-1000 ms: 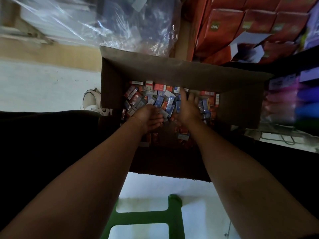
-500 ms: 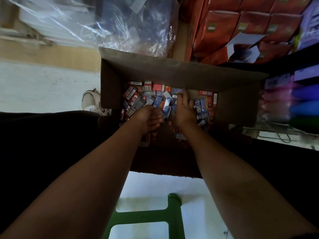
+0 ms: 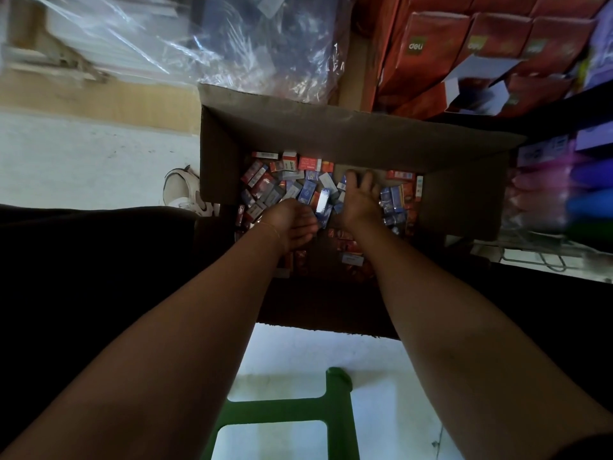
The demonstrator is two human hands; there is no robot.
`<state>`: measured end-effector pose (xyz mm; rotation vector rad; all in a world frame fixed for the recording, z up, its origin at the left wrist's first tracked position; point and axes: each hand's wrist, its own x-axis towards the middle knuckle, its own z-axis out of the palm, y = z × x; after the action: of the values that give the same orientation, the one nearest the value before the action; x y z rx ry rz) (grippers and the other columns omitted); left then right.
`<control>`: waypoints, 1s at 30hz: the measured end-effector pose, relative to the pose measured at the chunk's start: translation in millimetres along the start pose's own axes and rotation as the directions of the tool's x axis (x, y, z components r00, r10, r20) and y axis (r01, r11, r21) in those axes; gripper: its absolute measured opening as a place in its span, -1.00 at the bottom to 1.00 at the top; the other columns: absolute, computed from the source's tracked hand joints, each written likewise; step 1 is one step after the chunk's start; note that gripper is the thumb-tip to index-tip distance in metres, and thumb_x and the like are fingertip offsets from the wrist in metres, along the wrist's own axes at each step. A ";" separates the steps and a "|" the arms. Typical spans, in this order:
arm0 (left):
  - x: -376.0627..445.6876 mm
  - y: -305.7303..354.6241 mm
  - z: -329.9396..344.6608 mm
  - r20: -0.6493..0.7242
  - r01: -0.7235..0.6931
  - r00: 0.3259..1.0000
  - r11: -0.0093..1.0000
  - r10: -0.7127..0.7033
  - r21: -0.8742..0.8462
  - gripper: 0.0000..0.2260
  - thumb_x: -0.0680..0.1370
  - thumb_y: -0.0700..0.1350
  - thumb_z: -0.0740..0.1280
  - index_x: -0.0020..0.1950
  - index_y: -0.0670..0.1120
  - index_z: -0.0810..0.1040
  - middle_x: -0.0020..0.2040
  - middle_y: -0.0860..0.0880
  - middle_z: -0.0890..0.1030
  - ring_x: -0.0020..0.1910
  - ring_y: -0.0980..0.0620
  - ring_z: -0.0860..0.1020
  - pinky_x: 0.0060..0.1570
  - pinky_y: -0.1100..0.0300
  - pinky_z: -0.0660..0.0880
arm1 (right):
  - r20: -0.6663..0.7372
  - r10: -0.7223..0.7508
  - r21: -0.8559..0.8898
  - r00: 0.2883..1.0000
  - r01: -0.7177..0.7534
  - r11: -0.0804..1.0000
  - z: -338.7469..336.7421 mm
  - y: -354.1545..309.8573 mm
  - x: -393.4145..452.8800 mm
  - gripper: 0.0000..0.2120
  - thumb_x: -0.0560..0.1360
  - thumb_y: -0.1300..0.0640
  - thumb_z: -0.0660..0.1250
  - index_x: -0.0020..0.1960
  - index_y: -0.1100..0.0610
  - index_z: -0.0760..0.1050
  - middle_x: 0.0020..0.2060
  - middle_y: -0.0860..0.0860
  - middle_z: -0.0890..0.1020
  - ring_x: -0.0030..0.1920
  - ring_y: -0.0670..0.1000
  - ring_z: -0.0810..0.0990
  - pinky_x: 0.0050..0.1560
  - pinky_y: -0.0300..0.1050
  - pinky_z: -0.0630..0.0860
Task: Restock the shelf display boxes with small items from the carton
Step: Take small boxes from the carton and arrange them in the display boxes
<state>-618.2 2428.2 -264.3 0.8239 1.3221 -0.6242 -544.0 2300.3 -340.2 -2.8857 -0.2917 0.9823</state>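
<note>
both hands are down inside the carton (image 3: 331, 127), and the right hand (image 3: 360, 202) has slid a little way toward the left hand (image 3: 292, 224) since a moment ago, so the two hands now sit closer together with a few small boxes (image 3: 323, 204) caught between them. the left hand has hardly moved. this looks like scooping, pushing little boxes into a bunch so they can be lifted out, so the picking-up part is only starting and nothing has gone to the shelf yet. the right hand lies flat with its fingers straight, pressing on the pile. the left hand is cupped with its fingers bent over the boxes near it, but i cannot tell if it really holds one. the carton is brown, open at the top, and sits on the floor in front of the person, just beside the shelf. the small boxes lie in a messy heap at its bottom, some red, some blue, some grey, tipped every which way. the red display boxes (image 3: 441, 44) stand up on the shelf to the right, well apart from the hands, and one has its white flap open.
</note>
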 end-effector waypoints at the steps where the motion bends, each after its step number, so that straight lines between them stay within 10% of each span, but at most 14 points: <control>1: -0.1 0.2 0.5 0.000 -0.003 1.000 1.000 0.003 0.000 -0.78 0.62 -0.08 0.17 -0.15 -0.08 0.53 -0.48 0.03 0.61 -0.27 0.04 0.59 -0.23 0.23 0.47 | -0.004 -0.016 -0.012 1.000 0.016 1.000 -1.7 0.2 0.6 -0.25 0.40 0.33 0.41 0.46 0.05 0.14 0.45 0.14 0.14 0.41 0.25 0.19 0.27 0.08 0.42; 19: -1.2 -0.9 3.0 0.010 -0.017 1.000 0.999 0.017 0.051 -0.83 0.61 -0.10 0.19 -0.10 -0.08 0.54 -0.41 0.02 0.64 -0.22 0.04 0.59 -0.18 0.21 0.47 | 0.067 -0.076 0.110 0.995 0.068 0.992 -26.1 13.0 -11.7 -0.19 0.35 0.03 0.52 0.44 -0.01 0.13 0.44 0.17 0.05 0.45 0.25 0.09 0.33 0.11 0.38; 30: -61.7 3.4 16.0 0.144 -0.118 0.982 0.992 0.125 -0.053 -0.74 0.64 0.03 0.11 -0.08 -0.07 0.48 -0.14 -0.06 0.54 -0.21 0.01 0.50 -0.18 0.12 0.43 | 0.162 -0.162 0.265 0.973 0.115 0.957 -133.1 1.9 -69.9 -0.17 0.34 0.14 0.55 0.46 -0.02 0.15 0.39 0.15 0.13 0.31 0.24 0.38 0.13 -0.10 0.44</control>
<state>-616.1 2413.6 -202.2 0.8006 1.1397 -0.5465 -516.7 2282.3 -193.4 -2.5138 -0.3475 1.1655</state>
